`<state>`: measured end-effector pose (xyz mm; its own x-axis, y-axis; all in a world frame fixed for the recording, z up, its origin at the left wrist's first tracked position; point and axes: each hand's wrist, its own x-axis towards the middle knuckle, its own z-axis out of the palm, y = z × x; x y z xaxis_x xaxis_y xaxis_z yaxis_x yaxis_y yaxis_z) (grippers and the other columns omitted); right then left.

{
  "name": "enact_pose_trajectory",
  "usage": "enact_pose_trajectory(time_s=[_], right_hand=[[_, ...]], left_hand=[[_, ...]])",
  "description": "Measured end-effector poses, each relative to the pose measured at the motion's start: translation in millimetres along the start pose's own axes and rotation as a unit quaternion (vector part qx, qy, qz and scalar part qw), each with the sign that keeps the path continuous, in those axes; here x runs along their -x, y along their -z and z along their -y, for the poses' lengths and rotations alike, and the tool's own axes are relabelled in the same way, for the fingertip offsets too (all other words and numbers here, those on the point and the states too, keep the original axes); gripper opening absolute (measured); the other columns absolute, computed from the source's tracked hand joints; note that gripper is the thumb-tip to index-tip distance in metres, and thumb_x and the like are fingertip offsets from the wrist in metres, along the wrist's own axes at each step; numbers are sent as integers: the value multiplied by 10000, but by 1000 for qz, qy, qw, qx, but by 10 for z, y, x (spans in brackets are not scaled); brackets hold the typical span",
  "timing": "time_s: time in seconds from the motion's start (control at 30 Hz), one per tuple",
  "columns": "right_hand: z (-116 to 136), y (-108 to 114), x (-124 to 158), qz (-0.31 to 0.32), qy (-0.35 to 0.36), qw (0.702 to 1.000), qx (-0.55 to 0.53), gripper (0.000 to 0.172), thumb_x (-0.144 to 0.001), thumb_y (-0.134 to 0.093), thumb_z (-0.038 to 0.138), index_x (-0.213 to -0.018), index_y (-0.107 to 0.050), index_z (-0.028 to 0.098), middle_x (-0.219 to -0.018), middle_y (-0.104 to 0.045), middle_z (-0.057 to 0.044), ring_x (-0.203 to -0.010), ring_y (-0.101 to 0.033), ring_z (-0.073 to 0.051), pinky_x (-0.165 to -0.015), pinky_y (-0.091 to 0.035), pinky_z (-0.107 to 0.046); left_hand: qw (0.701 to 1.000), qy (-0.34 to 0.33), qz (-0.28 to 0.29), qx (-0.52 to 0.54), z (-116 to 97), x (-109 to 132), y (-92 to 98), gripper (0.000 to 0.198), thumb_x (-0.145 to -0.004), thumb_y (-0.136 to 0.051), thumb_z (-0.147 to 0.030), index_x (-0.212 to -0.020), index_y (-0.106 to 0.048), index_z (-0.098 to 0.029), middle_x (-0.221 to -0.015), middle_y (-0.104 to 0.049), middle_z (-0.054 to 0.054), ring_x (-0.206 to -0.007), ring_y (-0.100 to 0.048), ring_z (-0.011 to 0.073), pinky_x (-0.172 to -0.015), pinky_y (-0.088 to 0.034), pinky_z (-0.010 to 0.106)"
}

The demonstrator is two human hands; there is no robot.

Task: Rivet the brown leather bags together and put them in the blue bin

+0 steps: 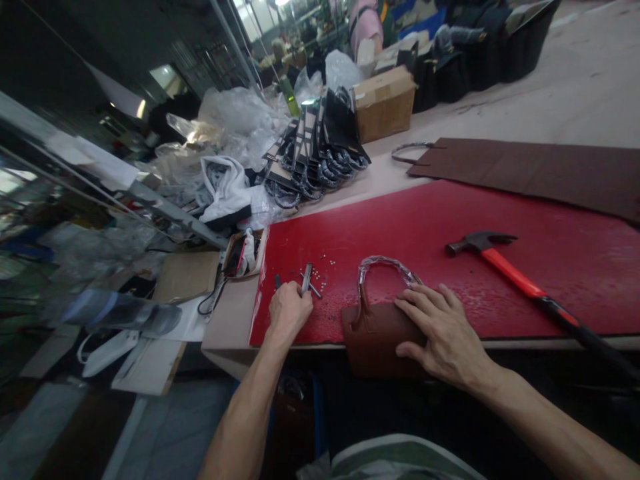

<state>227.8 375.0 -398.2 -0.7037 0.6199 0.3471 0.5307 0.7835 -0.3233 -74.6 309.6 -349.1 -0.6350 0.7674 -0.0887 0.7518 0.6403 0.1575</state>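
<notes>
My left hand (290, 308) is closed at the left end of the red board (400, 220), its fingers around a short metal rod-like tool (307, 275). A thin metal pin (315, 291) and a dark short piece (277, 281) lie by the fingers, and small pale bits (320, 273) are scattered beyond them. My right hand (445, 333) rests flat, fingers spread, on a brown leather bag panel (370, 343) that overhangs the board's front edge. The panel's plastic-wrapped handle (383, 261) stands up in a loop, its right end partly hidden by my fingertips.
A claw hammer (515, 270) with a red and black handle lies on the right. Behind are a long brown panel (525, 167), a cardboard box (384, 103) and stacked black handled pieces (320, 143). A small tray (245, 253) sits left. Someone's pink sleeve (366, 27) shows far back.
</notes>
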Motion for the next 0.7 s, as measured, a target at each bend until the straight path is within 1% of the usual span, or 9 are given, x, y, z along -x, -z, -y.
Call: enact_pose_trajectory(time_s=[0.13, 0.23, 0.33, 0.43, 0.5, 0.53, 0.6, 0.7], right_hand=[[12, 13, -6, -4, 2, 1000, 5, 584, -770, -730, 429, -1269, -619, 146, -1298, -614, -150, -1284, -469, -354, -1161, -234, -557], [16, 19, -7, -2, 2, 1000, 7, 585, -777, -726, 445, -1270, -617, 151, -1304, -609, -147, -1287, -466, -353, -1158, -243, -549], [-1, 12, -3, 0, 12, 1000, 16, 602, -775, -729, 465, -1275, -610, 152, -1306, -604, -145, -1291, -457, -358, -1149, -250, -557], [-32, -10, 2, -7, 30, 999, 30, 625, -769, -734, 475, -1282, -598, 146, -1309, -598, -143, -1281, -459, -364, -1138, -256, -565], [-47, -24, 5, -11, 37, 999, 34, 632, -767, -737, 478, -1285, -594, 145, -1312, -596, -141, -1274, -463, -363, -1137, -257, -559], [-50, -29, 5, -12, 38, 999, 34, 629, -768, -737, 475, -1284, -593, 146, -1313, -596, -139, -1273, -464, -362, -1138, -256, -555], [-47, -28, 5, -13, 37, 999, 33, 616, -770, -737, 462, -1279, -596, 146, -1310, -599, -140, -1271, -467, -361, -1140, -252, -551], [-33, -16, 1, -15, 36, 999, 27, 628, -758, -750, 453, -1276, -595, 134, -1303, -600, -145, -1265, -469, -364, -1134, -256, -553]], left_hand=[[997, 57, -32, 39, 98, 36, 0, 209, -836, -587, -384, -793, -675, -200, -825, -731, 105, -838, -690, 290, -739, -464, 356], [996, 86, -22, 28, 115, 59, 28, 243, -826, -587, -407, -802, -689, -187, -840, -736, 136, -851, -696, 311, -739, -469, 368], [998, 67, -4, 2, 12, 63, 41, 277, -844, -573, -405, -868, -717, -170, -902, -738, 163, -896, -699, 320, -738, -474, 365], [1000, 28, -12, -5, -126, 47, 10, 263, -873, -559, -369, -911, -724, -168, -963, -736, 157, -943, -696, 298, -761, -479, 341], [1000, 11, -18, 12, -154, 40, -8, 250, -880, -565, -369, -899, -726, -179, -966, -737, 140, -946, -694, 280, -773, -478, 327], [999, 7, -21, 25, -135, 40, -6, 258, -888, -561, -385, -886, -726, -187, -949, -739, 128, -934, -694, 273, -775, -476, 324], [998, 7, -38, 44, -29, 40, 31, 296, -913, -532, -424, -873, -723, -202, -912, -740, 105, -901, -693, 263, -774, -469, 326], [995, 34, -85, 27, 232, 10, 152, 318, -929, -499, -444, -904, -712, -210, -909, -739, 93, -890, -688, 269, -769, -454, 339]])
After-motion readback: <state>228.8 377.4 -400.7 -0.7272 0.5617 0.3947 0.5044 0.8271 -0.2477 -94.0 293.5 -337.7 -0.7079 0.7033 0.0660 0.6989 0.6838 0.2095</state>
